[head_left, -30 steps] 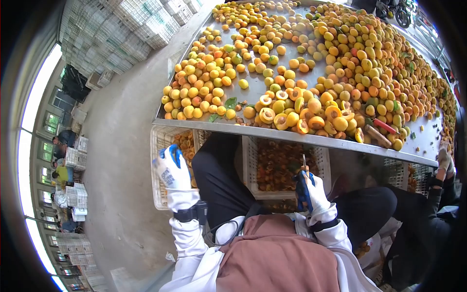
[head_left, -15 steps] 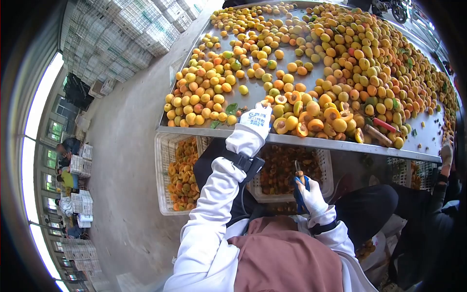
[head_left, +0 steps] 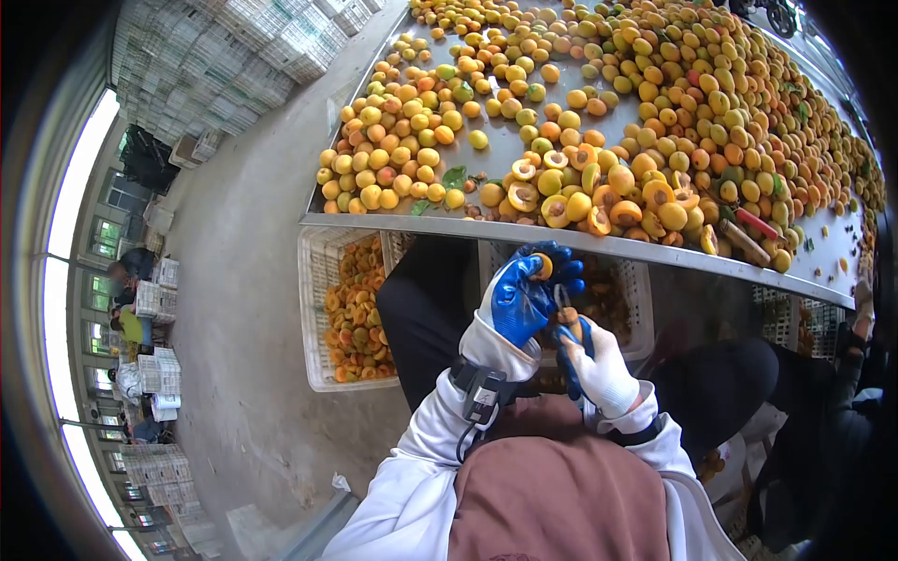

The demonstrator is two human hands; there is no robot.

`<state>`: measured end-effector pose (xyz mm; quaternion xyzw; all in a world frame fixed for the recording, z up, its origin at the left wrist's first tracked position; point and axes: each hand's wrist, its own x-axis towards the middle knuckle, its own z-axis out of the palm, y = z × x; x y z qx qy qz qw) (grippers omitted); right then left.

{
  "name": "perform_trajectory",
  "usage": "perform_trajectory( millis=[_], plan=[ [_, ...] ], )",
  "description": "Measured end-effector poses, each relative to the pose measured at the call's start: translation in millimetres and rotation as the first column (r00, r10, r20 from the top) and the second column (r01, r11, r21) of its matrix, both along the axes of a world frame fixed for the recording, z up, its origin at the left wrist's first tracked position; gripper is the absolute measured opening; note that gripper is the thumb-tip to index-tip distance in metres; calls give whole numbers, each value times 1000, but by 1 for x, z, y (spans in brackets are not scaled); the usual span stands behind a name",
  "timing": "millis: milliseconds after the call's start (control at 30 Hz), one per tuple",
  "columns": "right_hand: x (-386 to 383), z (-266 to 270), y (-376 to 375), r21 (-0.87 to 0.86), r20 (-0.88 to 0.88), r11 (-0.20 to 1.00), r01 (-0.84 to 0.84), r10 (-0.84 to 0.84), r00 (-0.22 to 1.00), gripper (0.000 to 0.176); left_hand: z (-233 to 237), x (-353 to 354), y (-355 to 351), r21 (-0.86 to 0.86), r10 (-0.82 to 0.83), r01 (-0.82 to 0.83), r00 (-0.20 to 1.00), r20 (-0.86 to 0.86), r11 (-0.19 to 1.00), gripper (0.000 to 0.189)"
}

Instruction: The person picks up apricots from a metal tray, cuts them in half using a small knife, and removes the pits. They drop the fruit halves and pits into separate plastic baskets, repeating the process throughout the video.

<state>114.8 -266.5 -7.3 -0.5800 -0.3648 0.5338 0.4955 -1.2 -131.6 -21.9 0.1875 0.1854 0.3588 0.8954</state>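
Note:
My left hand (head_left: 524, 297), in a white glove with a blue coated palm, is turned palm up just below the table edge. Its fingers are curled round an apricot (head_left: 541, 267), mostly hidden by the glove. Close beside it, my right hand (head_left: 601, 366) grips the wooden handle of a small knife (head_left: 567, 320), its short metal tip pointing up toward the left fingers. Whole apricots (head_left: 388, 154) and cut halves (head_left: 658, 194) lie on the metal table (head_left: 449, 227) in front of me.
Under the table stand a white crate (head_left: 314, 341) of apricot halves and another crate (head_left: 640, 323) partly behind my hands. A red-handled tool (head_left: 756, 222) lies among the fruit. Another person's hand (head_left: 862, 304) is at the far right. Stacked crates (head_left: 224, 79) rise at left.
My left hand has come back from the fruit on the table, turned palm up, and now has an apricot in it. My right hand has risen slightly with the knife, nearer the left.

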Motion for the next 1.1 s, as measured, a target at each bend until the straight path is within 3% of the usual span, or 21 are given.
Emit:
perform_trajectory(
  millis=[67,167,333,567,667,733,833,900,1033,1100],
  plan=[
    [-2,1,6,29,164,999,-33,28,986,23,-5,1,-8,-67,-2,2,1000,-5,998,34],
    [-2,-7,9,6,229,999,-38,36,973,22,7,7,-18,-132,20,-26,999,-46,991,39],
    [-10,-28,9,84,172,995,55,-69,983,22,16,11,-25,-25,65,-73,971,-230,997,40],
    [-16,-26,10,127,214,985,113,-138,967,19,10,15,-28,16,67,-65,954,-292,998,37],
    [-20,-34,9,134,224,983,128,-156,962,19,16,20,-32,100,142,-115,929,-340,988,33],
    [-20,-37,9,159,218,977,139,-172,961,20,17,22,-33,247,208,-109,885,-417,963,32],
    [-14,-30,8,120,256,990,80,-109,960,21,4,20,-29,332,233,-111,906,-355,937,32],
    [-10,-24,7,-33,208,999,-5,12,978,21,-1,16,-26,314,201,-86,913,-355,946,32],
    [-5,-26,8,-96,211,991,-88,107,972,23,-9,12,-20,364,181,-25,897,-402,931,34],
    [-14,-39,8,113,336,993,22,-59,940,25,-9,13,-20,422,215,-8,869,-446,907,34]
  ],
)
